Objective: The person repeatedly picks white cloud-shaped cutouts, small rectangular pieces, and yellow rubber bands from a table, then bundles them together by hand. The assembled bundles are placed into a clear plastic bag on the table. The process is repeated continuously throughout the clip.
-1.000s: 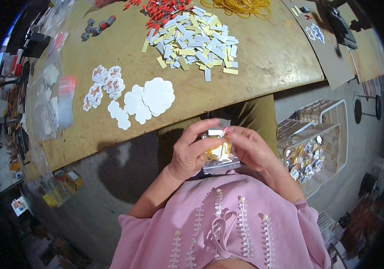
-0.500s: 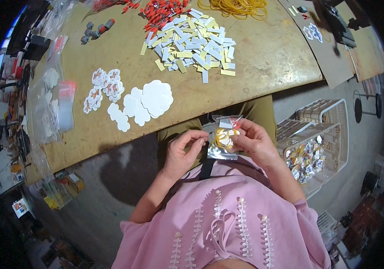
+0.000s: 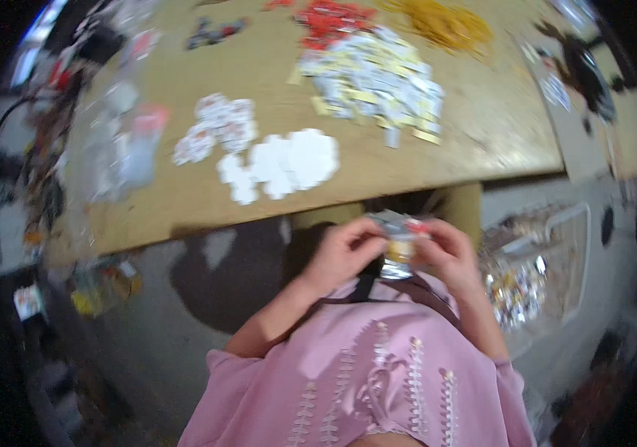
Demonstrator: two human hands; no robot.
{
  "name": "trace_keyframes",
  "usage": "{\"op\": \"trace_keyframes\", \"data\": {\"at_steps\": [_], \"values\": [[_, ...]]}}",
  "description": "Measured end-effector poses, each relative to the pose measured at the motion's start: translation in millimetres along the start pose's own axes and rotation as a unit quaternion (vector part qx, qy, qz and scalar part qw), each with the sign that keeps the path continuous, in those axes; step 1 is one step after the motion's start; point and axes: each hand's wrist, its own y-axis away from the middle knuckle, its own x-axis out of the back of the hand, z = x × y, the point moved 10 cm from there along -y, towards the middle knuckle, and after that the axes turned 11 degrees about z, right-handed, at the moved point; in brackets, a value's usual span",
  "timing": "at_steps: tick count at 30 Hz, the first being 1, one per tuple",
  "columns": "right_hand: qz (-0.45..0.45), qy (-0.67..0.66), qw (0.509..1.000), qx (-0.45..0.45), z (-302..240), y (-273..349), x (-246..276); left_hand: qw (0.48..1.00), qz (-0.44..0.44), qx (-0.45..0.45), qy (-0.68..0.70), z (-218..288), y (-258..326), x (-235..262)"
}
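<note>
A small clear plastic packet (image 3: 399,242) with a yellowish piece inside is pinched at chest height between the left hand (image 3: 344,253) and right hand (image 3: 445,257), below the bench (image 3: 482,149) edge. Judging by the heap of cut labels (image 3: 374,78) and white die-cut shapes (image 3: 281,160) untouched there, much packing seems left.

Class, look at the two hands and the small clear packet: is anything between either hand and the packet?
Nothing visible. The left hand and right hand both grip the packet directly, below the table edge.
</note>
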Motion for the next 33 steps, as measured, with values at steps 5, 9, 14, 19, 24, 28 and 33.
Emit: {"op": "trace_keyframes", "data": {"at_steps": [5, 9, 14, 19, 24, 28, 33], "values": [[0.235, 0.083, 0.946, 0.207, 8.0, 1.7, 175.4, 0.979, 0.042, -0.15, -0.133, 57.4, 1.2, 24.8], [0.368, 0.27, 0.879, 0.138, 79.6, 2.3, 377.7, 0.918, 0.134, -0.294, -0.229, 117.7, 18.1, 64.7], [0.36, 0.738, 0.565, -0.082, 126.0, 75.9, 482.7, 0.786, 0.292, -0.393, -0.378, 171.7, 40.7, 125.0], [0.378, 0.706, 0.599, 0.015, 139.7, 63.5, 460.1, 0.638, 0.457, -0.328, -0.525, 185.4, 2.0, 269.6], [0.332, 0.615, 0.697, 0.161, 54.4, -6.2, 319.7, 0.632, 0.396, -0.295, -0.597, 187.0, -47.1, 343.8], [0.313, 0.529, 0.738, 0.277, -6.6, -13.3, 249.4, 0.661, 0.309, -0.24, -0.64, 157.6, -50.3, 346.2], [0.294, 0.505, 0.739, 0.336, -47.6, -8.4, 188.1, 0.639, 0.259, -0.241, -0.683, 131.1, 13.4, 307.1]]}}
